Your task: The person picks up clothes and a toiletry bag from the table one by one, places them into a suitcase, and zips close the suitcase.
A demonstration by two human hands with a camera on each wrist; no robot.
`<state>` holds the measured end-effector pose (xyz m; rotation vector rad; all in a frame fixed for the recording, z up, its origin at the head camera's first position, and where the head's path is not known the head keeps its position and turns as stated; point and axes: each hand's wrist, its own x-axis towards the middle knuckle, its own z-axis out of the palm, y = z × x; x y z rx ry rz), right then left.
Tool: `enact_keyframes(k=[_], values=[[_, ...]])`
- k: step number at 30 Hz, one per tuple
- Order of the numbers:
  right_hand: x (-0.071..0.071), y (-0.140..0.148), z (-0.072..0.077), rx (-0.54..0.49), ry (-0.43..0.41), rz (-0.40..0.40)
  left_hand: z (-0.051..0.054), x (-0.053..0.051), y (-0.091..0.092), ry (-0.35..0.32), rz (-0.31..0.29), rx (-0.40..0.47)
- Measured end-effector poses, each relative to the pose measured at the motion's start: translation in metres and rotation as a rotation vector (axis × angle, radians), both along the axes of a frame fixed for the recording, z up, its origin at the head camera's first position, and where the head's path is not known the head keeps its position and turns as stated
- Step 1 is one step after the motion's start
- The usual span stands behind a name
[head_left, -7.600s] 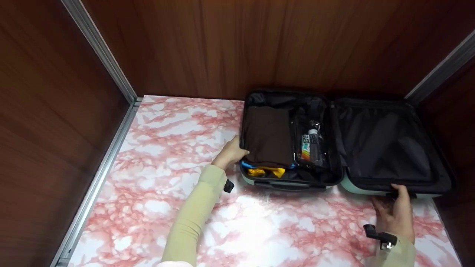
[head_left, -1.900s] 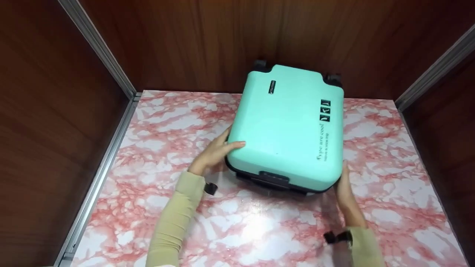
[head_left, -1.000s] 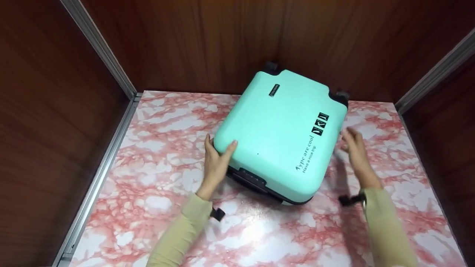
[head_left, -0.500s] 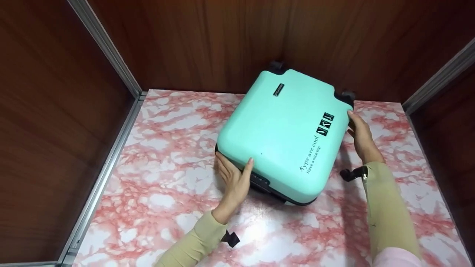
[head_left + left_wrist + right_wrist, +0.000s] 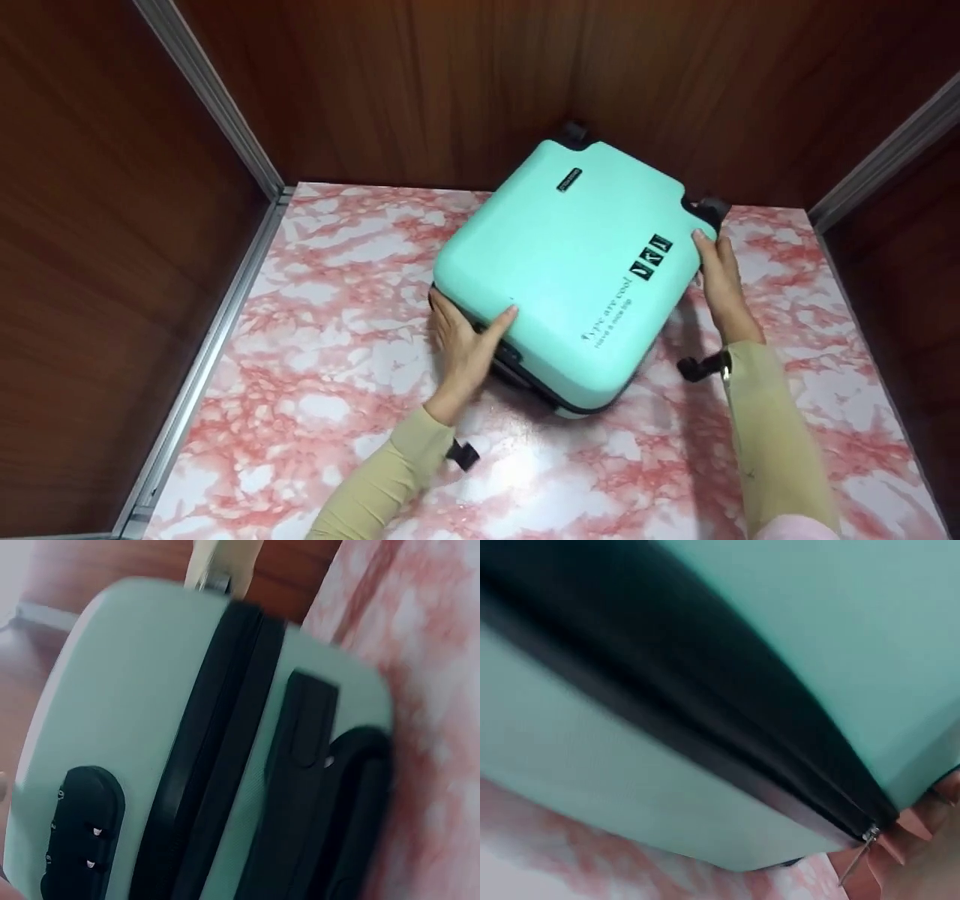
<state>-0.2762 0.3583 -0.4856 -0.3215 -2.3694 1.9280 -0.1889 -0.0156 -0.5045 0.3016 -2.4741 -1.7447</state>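
Observation:
A mint-green hard-shell suitcase point(image 5: 562, 262) lies closed and flat, turned at an angle. Its wheels point(image 5: 575, 133) point to the back wall. My left hand point(image 5: 469, 345) holds the near left corner, thumb on the top shell and fingers along the side. On the far right corner, below a wheel, my right hand point(image 5: 724, 289) grips the edge with its thumb on top. The right wrist view has a metal zipper pull point(image 5: 871, 832) at the black seam, close beside those fingers. A combination lock point(image 5: 82, 832) and a black carry handle point(image 5: 300, 735) show in the left wrist view.
Under the suitcase is a red-and-white marbled tabletop point(image 5: 300, 405). Brown wood-grain panels point(image 5: 420, 90) enclose it at the back and both sides, with metal strips point(image 5: 217, 97) at the corners.
The suitcase lay open with packed things inside; it is now closed and turned clockwise. My right hand has moved up its right side to the far corner. My left hand has shifted toward the handle side.

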Motion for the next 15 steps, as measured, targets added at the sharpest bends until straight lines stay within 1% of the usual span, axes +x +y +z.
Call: enact_keyframes(k=[2,3,4,6,9,11,13,15], values=[[0.013,-0.002,-0.006,0.02,0.057,-0.025,0.002,-0.01,-0.009,-0.002,-0.019,-0.013],[0.02,-0.003,-0.008,0.016,0.075,-0.048,0.003,-0.016,-0.014,0.004,-0.042,-0.007],[0.028,-0.005,-0.011,0.0,0.09,-0.066,0.003,-0.022,-0.019,0.008,-0.074,0.005],[0.044,-0.007,-0.016,-0.03,0.103,-0.103,0.003,-0.035,-0.029,0.024,-0.16,0.073],[0.072,-0.012,-0.021,-0.048,0.091,-0.149,0.003,-0.054,-0.044,0.031,-0.277,0.116],[0.09,-0.017,-0.023,-0.022,0.08,-0.167,0.004,-0.068,-0.053,0.02,-0.335,0.127],[0.109,-0.023,-0.023,-0.001,0.06,-0.185,0.004,-0.084,-0.06,-0.008,-0.375,0.12],[0.125,-0.032,-0.023,0.016,0.057,-0.207,0.006,-0.101,-0.064,-0.03,-0.409,0.142]])
